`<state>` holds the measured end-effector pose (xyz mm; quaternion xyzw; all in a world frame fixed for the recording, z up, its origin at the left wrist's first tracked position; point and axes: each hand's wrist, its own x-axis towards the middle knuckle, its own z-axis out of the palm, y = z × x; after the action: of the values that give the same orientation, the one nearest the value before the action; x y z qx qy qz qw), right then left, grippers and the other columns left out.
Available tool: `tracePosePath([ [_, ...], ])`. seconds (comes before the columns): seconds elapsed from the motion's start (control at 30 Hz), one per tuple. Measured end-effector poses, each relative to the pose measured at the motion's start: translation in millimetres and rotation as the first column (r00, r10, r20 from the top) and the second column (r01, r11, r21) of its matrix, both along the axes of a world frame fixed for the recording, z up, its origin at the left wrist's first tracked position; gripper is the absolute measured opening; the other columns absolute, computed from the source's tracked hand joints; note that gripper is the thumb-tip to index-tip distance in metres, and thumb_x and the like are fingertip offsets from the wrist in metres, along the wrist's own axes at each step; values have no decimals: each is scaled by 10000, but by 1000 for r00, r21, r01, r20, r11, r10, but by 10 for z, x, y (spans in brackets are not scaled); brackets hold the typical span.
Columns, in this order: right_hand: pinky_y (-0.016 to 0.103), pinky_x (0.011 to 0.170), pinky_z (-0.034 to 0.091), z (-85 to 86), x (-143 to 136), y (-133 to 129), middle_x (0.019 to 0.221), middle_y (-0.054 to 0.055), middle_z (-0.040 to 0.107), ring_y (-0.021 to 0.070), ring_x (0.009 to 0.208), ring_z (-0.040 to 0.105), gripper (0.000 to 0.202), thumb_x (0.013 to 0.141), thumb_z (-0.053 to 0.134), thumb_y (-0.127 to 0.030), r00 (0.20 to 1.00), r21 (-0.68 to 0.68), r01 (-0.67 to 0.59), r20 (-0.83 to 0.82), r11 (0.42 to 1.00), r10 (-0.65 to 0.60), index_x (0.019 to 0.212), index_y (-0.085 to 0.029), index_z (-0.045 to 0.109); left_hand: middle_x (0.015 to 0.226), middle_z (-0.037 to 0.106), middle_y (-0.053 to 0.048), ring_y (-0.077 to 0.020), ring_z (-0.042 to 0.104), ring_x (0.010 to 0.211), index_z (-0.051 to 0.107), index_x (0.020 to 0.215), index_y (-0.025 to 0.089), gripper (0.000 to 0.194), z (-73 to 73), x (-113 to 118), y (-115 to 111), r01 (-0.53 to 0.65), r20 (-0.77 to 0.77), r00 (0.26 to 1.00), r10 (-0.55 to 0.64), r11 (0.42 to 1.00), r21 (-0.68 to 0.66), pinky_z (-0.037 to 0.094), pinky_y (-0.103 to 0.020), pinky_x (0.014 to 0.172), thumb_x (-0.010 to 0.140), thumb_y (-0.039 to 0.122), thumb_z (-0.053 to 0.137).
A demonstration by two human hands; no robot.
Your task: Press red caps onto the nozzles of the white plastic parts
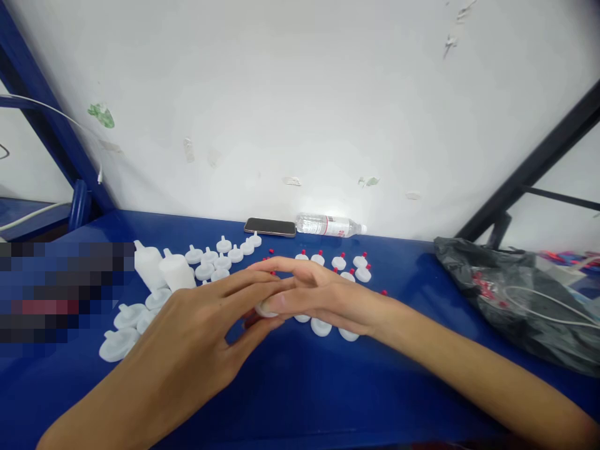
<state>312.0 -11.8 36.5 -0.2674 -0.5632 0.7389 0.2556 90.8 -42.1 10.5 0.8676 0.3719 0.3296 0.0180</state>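
Note:
Over the front middle of the blue table, my left hand (206, 312) and my right hand (319, 290) meet with their fingers overlapping. Between them is a white nozzle cap (266, 309), mostly hidden; my right thumb presses on it and my left fingers close around it. Behind and right of the hands stand several white nozzle caps with red tips (362, 273). To the left are several white caps without red tips (205, 270). Larger white caps (119, 344) lie beside my left forearm, near two white bottles with narrow spouts (175, 270).
A phone (270, 227) and a clear water bottle (328, 225) lie along the wall. Small loose red tips (272, 251) are scattered behind the hands. A dark plastic bag (510, 306) holding red pieces sits at the right. Blue frame posts (51, 106) rise at the left.

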Motion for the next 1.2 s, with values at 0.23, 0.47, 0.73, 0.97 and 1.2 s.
tracePosePath([
  [0.23, 308, 832, 535, 12, 26, -72, 1052, -4, 791, 186, 974, 742, 315, 896, 889, -351, 866, 587, 179, 287, 789, -411, 1087, -249, 659, 1038, 857, 58, -104, 480, 376, 610, 1501, 384, 472, -31, 41, 79, -137, -68, 988, 138, 990, 18, 366, -261, 440, 1033, 435, 649],
  [0.47, 284, 697, 452, -16, 0, -103, 826, -18, 797, 150, 753, 706, 131, 958, 797, -175, 731, 772, -92, 481, 628, -485, 843, -209, 744, 934, 839, 4, -194, 671, 555, 696, 1437, 348, 604, -184, -343, 114, -266, -200, 948, 246, 961, -80, 495, -297, 569, 954, 704, 626],
  [0.73, 295, 684, 404, -70, 13, -135, 872, 25, 797, 210, 869, 702, 54, 931, 833, -183, 579, 689, -330, 688, 646, -438, 904, -222, 809, 493, 601, 105, -133, 463, 325, 734, 899, 327, 260, -240, -920, -104, -365, -237, 914, 330, 923, -119, 282, -256, 447, 941, 423, 497],
  [0.97, 402, 795, 415, -9, 70, -177, 782, 68, 767, 310, 868, 711, 244, 996, 804, -456, 440, 714, -461, 699, 527, -563, 965, -214, 816, 537, 661, 32, -184, 599, 449, 679, 619, 303, 322, -308, -703, -32, -284, -240, 939, 248, 949, -133, 346, -303, 502, 895, 316, 513],
  [1.2, 405, 982, 479, -36, -36, -290, 1109, 89, 805, 319, 1140, 691, 574, 944, 818, -618, 706, 834, -279, 514, 476, -488, 1338, -208, 745, 873, 838, 61, -182, 793, 718, 807, 882, 367, 254, 3, -402, -13, -116, -46, 993, 110, 983, -139, 537, -262, 655, 986, 397, 577],
])
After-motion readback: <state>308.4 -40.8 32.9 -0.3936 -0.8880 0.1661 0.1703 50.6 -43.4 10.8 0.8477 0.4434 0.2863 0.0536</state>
